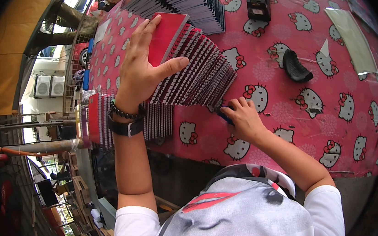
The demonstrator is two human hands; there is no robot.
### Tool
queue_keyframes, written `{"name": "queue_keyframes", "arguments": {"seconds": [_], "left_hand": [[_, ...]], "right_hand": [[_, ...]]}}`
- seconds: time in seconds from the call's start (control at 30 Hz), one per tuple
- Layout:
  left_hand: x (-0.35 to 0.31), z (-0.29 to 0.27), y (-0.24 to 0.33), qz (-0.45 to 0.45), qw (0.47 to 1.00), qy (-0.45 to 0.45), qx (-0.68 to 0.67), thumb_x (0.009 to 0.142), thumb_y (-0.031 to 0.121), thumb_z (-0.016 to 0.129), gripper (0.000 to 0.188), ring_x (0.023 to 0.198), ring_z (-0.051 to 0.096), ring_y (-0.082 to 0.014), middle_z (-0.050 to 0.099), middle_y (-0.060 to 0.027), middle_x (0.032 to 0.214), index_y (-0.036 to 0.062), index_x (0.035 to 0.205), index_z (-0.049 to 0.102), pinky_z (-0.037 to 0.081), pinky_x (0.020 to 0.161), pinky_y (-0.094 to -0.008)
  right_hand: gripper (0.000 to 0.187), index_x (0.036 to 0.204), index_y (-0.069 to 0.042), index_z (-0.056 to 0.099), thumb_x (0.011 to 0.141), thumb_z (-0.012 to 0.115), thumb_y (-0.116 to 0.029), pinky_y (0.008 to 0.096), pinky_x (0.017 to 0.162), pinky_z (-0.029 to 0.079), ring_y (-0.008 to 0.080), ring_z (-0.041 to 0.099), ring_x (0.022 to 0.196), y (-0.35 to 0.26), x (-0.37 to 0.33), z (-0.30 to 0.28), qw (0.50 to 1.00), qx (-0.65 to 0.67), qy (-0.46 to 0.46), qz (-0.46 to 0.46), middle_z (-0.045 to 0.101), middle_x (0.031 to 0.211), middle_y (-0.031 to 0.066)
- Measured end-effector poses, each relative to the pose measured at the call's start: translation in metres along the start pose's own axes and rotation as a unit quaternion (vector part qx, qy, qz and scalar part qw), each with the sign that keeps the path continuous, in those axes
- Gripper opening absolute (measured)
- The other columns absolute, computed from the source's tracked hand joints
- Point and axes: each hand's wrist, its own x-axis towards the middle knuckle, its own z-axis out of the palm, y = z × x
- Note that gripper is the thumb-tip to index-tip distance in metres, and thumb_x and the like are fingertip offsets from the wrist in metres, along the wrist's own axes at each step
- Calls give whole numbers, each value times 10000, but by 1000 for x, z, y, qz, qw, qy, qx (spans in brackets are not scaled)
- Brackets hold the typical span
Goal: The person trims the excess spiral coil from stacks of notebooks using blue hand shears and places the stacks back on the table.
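Observation:
My left hand (pixel 145 65) lies flat on a fanned row of red spiral-bound notebooks (pixel 198 73), fingers spread over the top red cover, thumb across the wire spines. A dark bead bracelet and a black watch band sit on that wrist. My right hand (pixel 242 119) is curled at the lower right end of the fan, pinching a small dark blue tool (pixel 225 117) against the last spines. A second fan of red notebooks (pixel 105 121) lies under my left wrist at the table's left edge.
The table wears a red cloth with white cat faces (pixel 319 104). A row of dark blue spiral notebooks (pixel 183 0) lies at the top. A black punch-like tool (pixel 258 3), a black comb-shaped piece (pixel 295 67) and clear plastic sheets (pixel 354 38) lie to the right.

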Motion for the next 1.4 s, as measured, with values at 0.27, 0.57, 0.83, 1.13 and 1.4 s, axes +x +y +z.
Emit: {"name": "queue_keyframes", "arguments": {"seconds": [0.27,0.57,0.83,1.13,1.4], "left_hand": [[1,0,-2,-2,1000,7,-3,667,543,726,917,1295,361,-334,377,-200,1393,77,1383,393,303,1057,-415],[1,3,-4,-6,1000,4,-5,665,550,723,920,1294,366,-340,369,-202,1400,83,1384,391,312,1052,-421],[0,1,-2,-3,1000,6,6,703,484,718,870,1313,348,-299,382,-174,1400,73,1393,383,273,1079,-404],[1,5,-5,-10,1000,18,2,617,661,694,985,1294,367,-353,359,-196,1413,122,1385,394,331,1038,-452],[-2,3,-2,-11,999,10,51,688,588,678,921,1334,313,-346,344,-216,1417,85,1396,374,274,1080,-414]], "right_hand": [[320,1006,-97,660,704,678,-201,434,788,480,288,563,902,12,10,8,992,120,-22,40,586,913,106],[354,1024,-86,633,716,663,-258,443,826,461,294,539,987,3,17,-3,990,59,-94,85,579,977,120],[385,1035,-98,622,682,674,-243,411,822,408,276,492,1034,0,6,2,997,1,-48,56,536,1011,117],[342,1015,-18,661,807,602,-282,363,590,546,244,654,732,52,57,-16,796,422,-338,273,655,840,135],[496,1142,-107,554,702,704,-278,438,840,401,288,483,1062,-7,-31,-27,991,-63,-10,119,529,1047,105]]}}
